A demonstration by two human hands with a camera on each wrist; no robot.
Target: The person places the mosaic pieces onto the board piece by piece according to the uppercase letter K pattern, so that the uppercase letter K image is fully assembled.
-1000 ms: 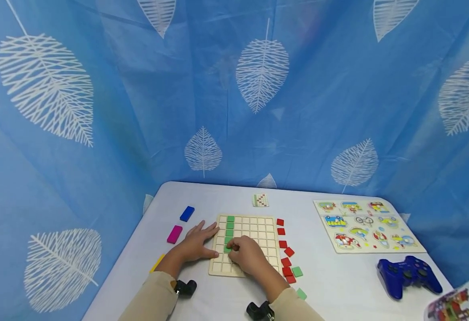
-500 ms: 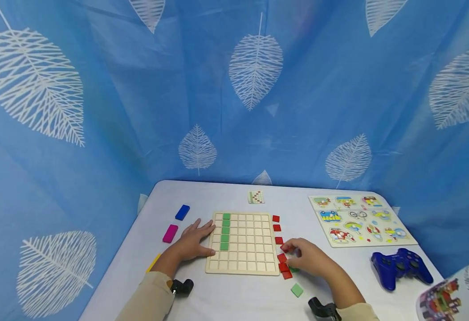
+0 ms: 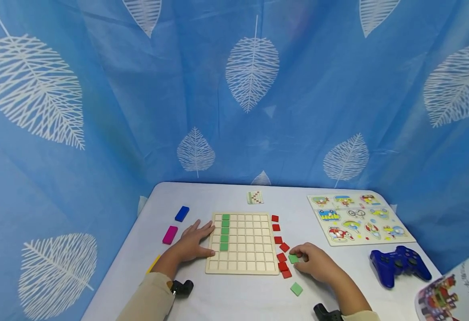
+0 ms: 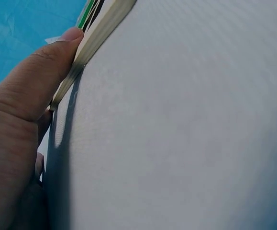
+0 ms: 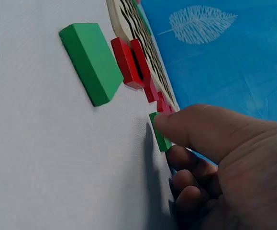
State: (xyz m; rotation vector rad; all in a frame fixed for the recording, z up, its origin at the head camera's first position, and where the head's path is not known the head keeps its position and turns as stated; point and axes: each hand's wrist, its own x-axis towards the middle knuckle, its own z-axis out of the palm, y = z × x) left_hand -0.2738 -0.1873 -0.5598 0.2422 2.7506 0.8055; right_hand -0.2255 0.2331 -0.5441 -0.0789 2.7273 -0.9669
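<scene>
We are in a curtained-off play spot, perhaps not a whole room: blue leaf-print cloth (image 3: 298,111) rises behind the white desk (image 3: 226,298), with a gridded board (image 3: 242,256) mid-desk and a picture board (image 3: 362,219) and game controller (image 3: 400,266) at the desk's right.

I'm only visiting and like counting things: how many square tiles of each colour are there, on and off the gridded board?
Green tiles on the board: 5
Loose green tiles, including one at the right hand: 2
Red tiles beside the board: 7
Total: 14
</scene>
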